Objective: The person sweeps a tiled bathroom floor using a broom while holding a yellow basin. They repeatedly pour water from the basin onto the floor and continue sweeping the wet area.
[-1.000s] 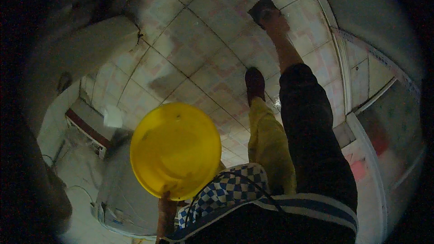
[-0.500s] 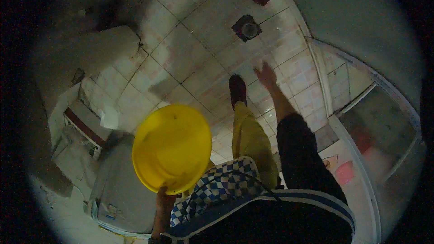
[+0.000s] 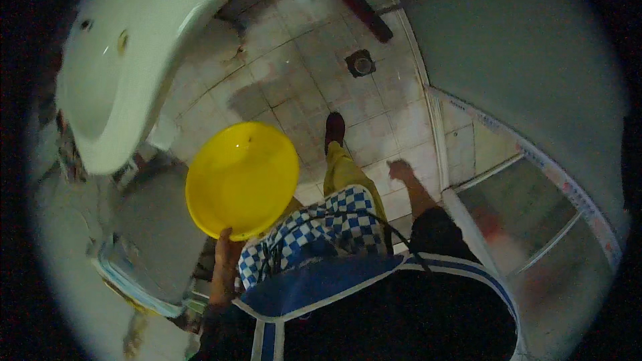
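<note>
Basin [image 3: 242,177]: yellow, round, its hollow turned up toward me; it hangs at my left side, just beyond my fingers.
Left hand [image 3: 228,249]: gripping the basin's near rim, thumb over the edge; the rest of my fingers are hidden beneath.
Right hand [image 3: 402,171]: out over the tiles [image 3: 294,103], well apart from the basin; too dim and small to tell whether my fingers are spread or curled.
Apron [image 3: 319,235]: blue and white checks, close beside the basin's lower right edge, covering part of my legs.
Shoe [image 3: 335,128]: dark red, on the tiles between basin and right hand.
Drain [image 3: 362,64]: a dark patch beyond my shoe.
Red bar [image 3: 365,15]: lying past the drain.
Sink [image 3: 175,30]: white, jutting in at upper left, hiding some floor.
</note>
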### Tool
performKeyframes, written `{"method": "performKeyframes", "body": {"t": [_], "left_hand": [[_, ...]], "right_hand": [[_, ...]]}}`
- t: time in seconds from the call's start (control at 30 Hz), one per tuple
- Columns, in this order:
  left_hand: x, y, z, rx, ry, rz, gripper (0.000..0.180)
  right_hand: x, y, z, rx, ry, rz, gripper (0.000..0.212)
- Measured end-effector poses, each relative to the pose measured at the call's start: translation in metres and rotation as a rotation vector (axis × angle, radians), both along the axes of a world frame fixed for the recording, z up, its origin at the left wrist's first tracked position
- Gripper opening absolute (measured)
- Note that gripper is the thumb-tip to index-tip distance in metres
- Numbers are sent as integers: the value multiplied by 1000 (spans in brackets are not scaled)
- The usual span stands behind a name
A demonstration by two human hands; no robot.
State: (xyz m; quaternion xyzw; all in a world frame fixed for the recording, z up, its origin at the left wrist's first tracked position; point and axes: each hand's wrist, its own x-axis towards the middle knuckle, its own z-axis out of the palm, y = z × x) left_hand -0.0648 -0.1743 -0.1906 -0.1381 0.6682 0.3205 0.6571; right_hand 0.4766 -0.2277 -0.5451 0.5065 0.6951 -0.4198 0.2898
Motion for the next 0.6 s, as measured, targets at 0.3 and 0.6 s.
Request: {"method": "performKeyframes", "body": {"t": [0.3,0.6], "left_hand": [[46,-19,-21,52,158,336,35],[28,-123,-45,252,312,-27,32]], "right_hand": [[125,357,159,558,494,-758,38],[90,120,80,-10,292,-88,28]]}}
